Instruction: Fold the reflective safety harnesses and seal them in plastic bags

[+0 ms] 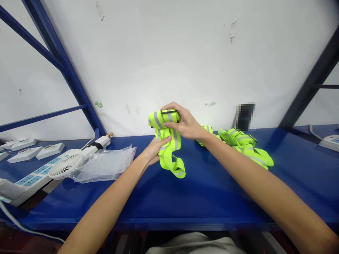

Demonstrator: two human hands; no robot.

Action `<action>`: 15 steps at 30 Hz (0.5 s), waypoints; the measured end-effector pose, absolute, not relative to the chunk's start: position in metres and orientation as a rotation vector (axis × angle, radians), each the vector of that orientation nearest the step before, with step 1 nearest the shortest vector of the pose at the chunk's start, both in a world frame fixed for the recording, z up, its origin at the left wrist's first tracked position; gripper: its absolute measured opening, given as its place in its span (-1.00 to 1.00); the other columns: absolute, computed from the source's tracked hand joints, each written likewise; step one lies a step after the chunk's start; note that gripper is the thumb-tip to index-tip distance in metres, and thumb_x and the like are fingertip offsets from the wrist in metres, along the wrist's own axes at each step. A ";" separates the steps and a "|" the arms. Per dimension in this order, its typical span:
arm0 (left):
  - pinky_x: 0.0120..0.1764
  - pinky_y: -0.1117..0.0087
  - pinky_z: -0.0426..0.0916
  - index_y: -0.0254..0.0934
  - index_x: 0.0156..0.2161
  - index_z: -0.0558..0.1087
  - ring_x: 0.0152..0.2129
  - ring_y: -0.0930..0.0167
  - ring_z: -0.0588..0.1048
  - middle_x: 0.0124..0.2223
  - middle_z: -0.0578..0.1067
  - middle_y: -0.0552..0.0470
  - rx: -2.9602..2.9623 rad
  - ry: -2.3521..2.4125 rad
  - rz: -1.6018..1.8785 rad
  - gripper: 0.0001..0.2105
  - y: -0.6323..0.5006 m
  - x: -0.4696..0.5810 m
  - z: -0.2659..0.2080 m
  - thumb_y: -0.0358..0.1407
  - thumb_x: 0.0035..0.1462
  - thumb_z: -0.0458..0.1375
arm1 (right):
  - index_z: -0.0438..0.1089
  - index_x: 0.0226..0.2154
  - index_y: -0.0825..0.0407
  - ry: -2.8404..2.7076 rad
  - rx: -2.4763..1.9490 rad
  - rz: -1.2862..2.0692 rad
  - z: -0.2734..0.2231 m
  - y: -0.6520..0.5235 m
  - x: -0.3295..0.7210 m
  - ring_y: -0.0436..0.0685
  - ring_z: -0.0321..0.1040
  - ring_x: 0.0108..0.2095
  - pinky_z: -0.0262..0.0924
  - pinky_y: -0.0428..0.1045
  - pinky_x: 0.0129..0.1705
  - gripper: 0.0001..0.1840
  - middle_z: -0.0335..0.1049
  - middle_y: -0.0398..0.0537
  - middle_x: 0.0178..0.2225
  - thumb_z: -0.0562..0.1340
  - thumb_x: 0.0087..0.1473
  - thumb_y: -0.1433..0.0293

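Note:
Both hands hold one neon-yellow reflective strap (158,120) with grey stripes, raised above the blue shelf. My right hand (186,122) grips its rolled upper part, thumb in front and fingers over the top, near a black edge piece. Lower down, my left hand (155,149) pinches the hanging bands, thumb in front and the other fingers partly hidden behind. A loose loop of the strap dangles below my left hand. More neon-yellow reflective straps (238,138) lie bundled on the shelf at the right, partly covered by my right forearm.
Clear plastic bags (106,165) lie left on the blue shelf (196,201). Beside them are a small white fan (66,165), a power strip (39,174) and several white boxes (50,150). A pixelated dark object (245,116) leans against the wall. Blue posts (69,77) frame the shelf.

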State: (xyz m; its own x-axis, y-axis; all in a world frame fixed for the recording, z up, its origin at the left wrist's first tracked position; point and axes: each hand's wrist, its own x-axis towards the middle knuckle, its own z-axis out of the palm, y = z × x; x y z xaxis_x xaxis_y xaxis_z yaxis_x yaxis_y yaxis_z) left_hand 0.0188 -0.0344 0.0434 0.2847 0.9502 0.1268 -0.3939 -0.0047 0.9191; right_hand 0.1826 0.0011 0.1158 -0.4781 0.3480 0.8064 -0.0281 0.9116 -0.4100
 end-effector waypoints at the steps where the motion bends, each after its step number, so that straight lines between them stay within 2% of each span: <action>1: -0.26 0.34 0.54 -0.29 -0.03 0.44 -0.33 0.34 0.60 -0.20 0.60 -0.04 1.080 0.677 1.184 -0.54 -0.035 0.019 0.044 -0.24 -0.05 0.41 | 0.32 -0.06 -0.08 -2.035 -0.233 0.399 0.115 0.001 0.184 0.16 0.34 -0.08 0.24 0.08 0.03 -0.67 0.39 -0.08 -0.06 0.28 0.08 0.36; 5: -0.30 0.33 0.55 -0.35 -0.10 0.46 -0.39 0.32 0.60 -0.27 0.60 -0.08 1.086 0.704 1.182 -0.54 -0.039 0.019 0.048 -0.14 -0.06 0.41 | 0.32 0.00 -0.11 -2.021 -0.314 0.254 0.107 0.003 0.191 0.17 0.40 -0.05 0.28 0.10 0.02 -0.64 0.44 -0.08 -0.03 0.19 0.13 0.44; 10: -0.42 0.45 0.49 -0.35 -0.21 0.46 -0.54 0.42 0.56 -0.39 0.58 0.00 1.065 0.737 1.176 -0.64 -0.041 0.021 0.047 -0.24 -0.10 0.43 | 0.32 0.10 -0.16 -2.107 -0.178 0.088 0.089 0.008 0.189 0.17 0.31 0.17 0.20 0.17 0.20 -0.47 0.40 -0.06 0.13 0.12 0.12 0.57; 15: -0.35 0.43 0.50 -0.34 -0.16 0.43 -0.44 0.38 0.59 -0.35 0.58 0.01 1.019 0.718 1.108 -0.62 -0.040 0.022 0.042 -0.37 -0.13 0.41 | 0.34 0.10 -0.17 -2.133 -0.077 0.019 0.076 0.009 0.182 0.19 0.26 0.21 0.18 0.25 0.22 -0.40 0.40 -0.05 0.14 0.11 0.07 0.64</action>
